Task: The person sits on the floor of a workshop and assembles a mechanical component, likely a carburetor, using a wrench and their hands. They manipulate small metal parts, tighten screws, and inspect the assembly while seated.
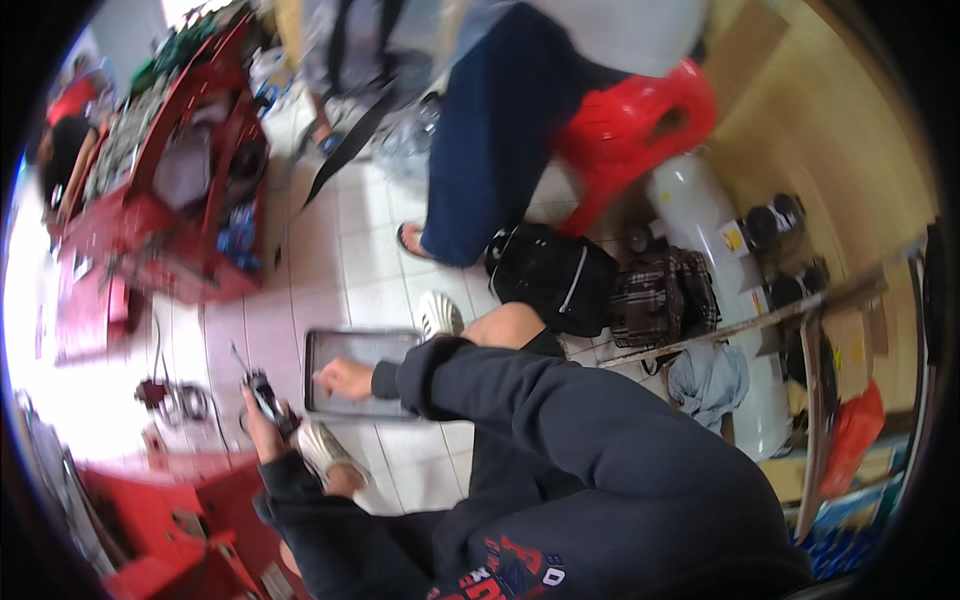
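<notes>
My left hand [263, 428] is wrapped round a dark hand-sized tool [270, 400]. A thin metal rod sticks up from the tool; its exact kind is too blurred to tell. My right hand [346, 380] is over the left part of a shallow rectangular tray [312, 350] with a dark rim, on the tiled floor between my feet. Its fingers are curled together, and what they hold, if anything, is too small to make out.
A red metal frame [160, 230] stands at the far left, and red metal parts [190, 500] at the near left. A coiled cable [185, 402] lies left of the tray. A black bag [555, 275], a plaid bag [665, 300] and a person [480, 130] by a red plastic stool [640, 120] are ahead.
</notes>
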The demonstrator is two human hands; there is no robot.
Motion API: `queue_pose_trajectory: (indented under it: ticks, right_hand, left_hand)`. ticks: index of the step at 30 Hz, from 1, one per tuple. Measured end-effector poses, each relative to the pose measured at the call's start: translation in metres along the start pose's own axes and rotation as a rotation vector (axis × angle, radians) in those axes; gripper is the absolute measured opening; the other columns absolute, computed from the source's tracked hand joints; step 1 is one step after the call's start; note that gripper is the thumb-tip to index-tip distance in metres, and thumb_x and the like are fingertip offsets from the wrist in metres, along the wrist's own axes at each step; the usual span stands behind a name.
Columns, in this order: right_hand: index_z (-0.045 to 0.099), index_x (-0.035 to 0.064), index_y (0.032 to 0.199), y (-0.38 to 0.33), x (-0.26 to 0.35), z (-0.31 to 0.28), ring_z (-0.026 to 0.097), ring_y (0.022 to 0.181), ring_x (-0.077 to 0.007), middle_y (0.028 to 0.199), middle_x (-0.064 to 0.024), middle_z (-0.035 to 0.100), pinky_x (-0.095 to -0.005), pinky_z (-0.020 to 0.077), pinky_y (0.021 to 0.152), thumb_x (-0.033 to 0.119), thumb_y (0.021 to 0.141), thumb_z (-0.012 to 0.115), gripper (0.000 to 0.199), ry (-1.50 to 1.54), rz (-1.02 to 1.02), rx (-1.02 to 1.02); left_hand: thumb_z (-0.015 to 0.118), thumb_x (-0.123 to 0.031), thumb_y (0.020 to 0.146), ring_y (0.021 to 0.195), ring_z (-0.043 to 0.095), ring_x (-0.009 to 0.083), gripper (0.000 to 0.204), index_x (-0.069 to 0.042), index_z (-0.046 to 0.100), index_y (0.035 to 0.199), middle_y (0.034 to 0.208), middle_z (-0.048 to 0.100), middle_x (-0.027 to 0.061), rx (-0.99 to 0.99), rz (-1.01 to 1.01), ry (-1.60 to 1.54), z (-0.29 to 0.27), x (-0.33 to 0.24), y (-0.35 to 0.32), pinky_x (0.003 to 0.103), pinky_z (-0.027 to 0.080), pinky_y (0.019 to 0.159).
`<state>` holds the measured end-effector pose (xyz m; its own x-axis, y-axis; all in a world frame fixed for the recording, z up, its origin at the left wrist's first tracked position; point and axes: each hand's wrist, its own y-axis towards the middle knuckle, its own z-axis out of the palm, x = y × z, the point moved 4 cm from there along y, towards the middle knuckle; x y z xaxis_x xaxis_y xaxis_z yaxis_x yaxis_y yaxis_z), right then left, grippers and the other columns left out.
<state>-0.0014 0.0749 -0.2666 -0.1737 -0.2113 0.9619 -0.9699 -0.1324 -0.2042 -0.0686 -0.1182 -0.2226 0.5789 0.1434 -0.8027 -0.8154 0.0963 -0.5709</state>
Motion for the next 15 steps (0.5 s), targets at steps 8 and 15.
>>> queue_pose_trajectory:
  ticks: [8,15]
  right_hand:
    - [0.068,0.0005,0.091,-0.063,-0.289,0.031,0.066,0.062,-0.02,0.074,-0.0119,0.069,-0.036,0.0525,0.056,0.018,0.087,0.064,0.018,-0.22,0.575,-0.257]
    - [0.065,-0.0011,0.096,-0.073,-0.309,0.048,0.069,0.065,-0.0157,0.08,-0.0137,0.071,-0.0315,0.0552,0.063,0.019,0.086,0.069,0.023,0.241,0.77,-0.369]
  left_hand:
    - [0.041,-0.058,0.096,0.048,0.061,0.0244,0.055,-0.004,0.054,0.1,0.065,0.06,0.0109,0.153,-0.112,0.075,0.035,0.003,-0.012,0.038,0.053,0.045]
    - [0.047,-0.056,0.096,0.049,0.059,0.0183,0.047,-0.009,0.055,0.097,0.065,0.06,0.0074,0.142,-0.084,0.109,0.028,-0.005,-0.04,0.034,0.053,0.045]
